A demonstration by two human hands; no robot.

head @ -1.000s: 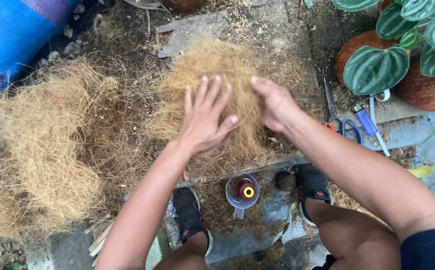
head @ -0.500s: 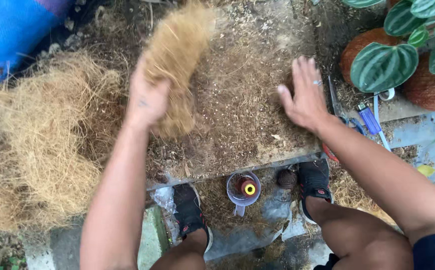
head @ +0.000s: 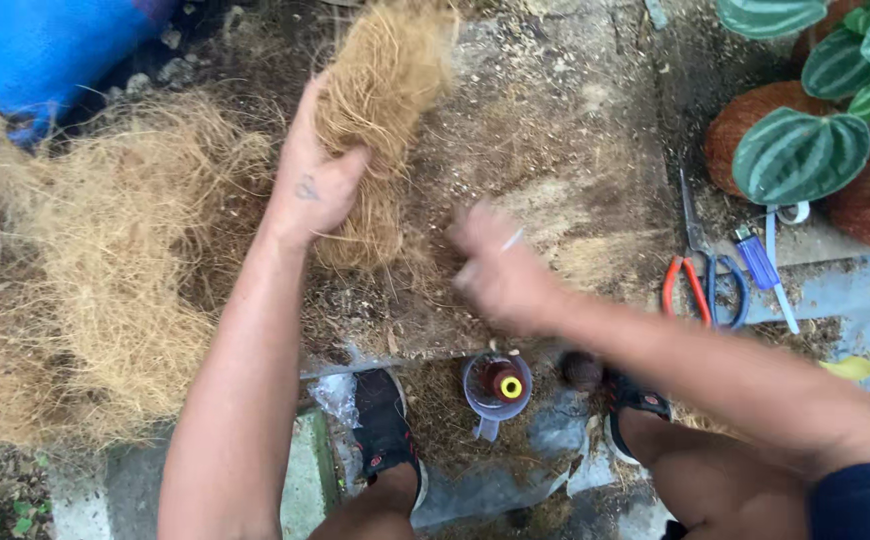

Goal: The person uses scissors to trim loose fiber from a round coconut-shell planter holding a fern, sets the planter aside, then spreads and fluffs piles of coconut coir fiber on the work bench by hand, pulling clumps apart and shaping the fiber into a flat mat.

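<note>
Sweeping back in from the scissors (head: 703, 285), the blurred right hand (head: 495, 270) skims the gritty surface (head: 575, 150), its spread unreadable, while the left hand (head: 313, 185) clamps the coconut fibre bundle (head: 380, 110) beside the loose fibre pile (head: 95, 260).

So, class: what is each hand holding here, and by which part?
Left hand grips the coconut fibre wad around its middle. Right hand is blurred; any hold cannot be told.
</note>
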